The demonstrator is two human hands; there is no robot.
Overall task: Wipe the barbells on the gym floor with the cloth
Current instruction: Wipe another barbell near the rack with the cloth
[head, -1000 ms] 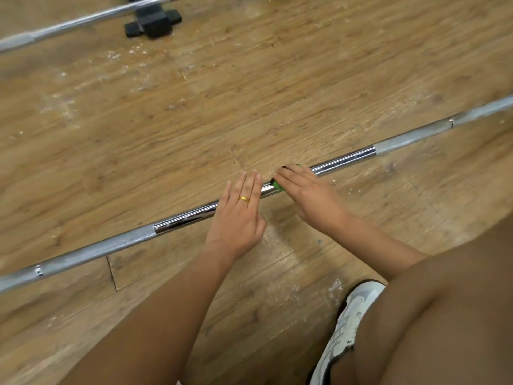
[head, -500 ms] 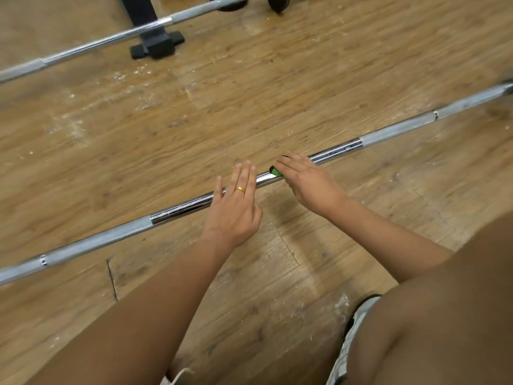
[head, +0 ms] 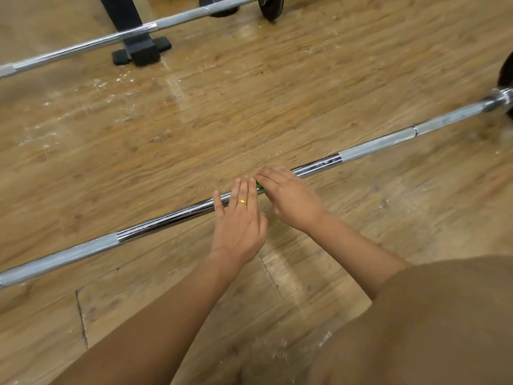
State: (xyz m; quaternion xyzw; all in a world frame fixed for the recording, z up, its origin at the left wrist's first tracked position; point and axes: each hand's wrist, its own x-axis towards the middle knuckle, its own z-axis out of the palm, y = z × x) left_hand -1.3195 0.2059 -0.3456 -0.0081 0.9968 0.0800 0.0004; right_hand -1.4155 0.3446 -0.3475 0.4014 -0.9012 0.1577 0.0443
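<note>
Hands sit closer together than half a second ago: the left hand's (head: 238,226) fingertips now nearly meet the right hand (head: 291,198), where a clear gap showed before. Both stay at the shiny middle stretch of the near barbell (head: 166,219), which lies on the wooden floor (head: 249,107). More of the room shows now, including the near bar's collar at the right edge and the far bar's plate at the top.

The left hand's fingers lie straight and close together across the bar, the little finger spread apart. The right hand's fingers curl over the cloth (head: 260,188), pressing it on the bar; only a small green corner shows between the hands.

Counted: two barbells, the near one and a far barbell (head: 83,47); two hands; one cloth; one gold ring (head: 242,202) on the left hand; one black stand (head: 138,48) under the far bar; two dark weight plates, one at the top (head: 270,6) and one at the right edge (head: 506,76).
</note>
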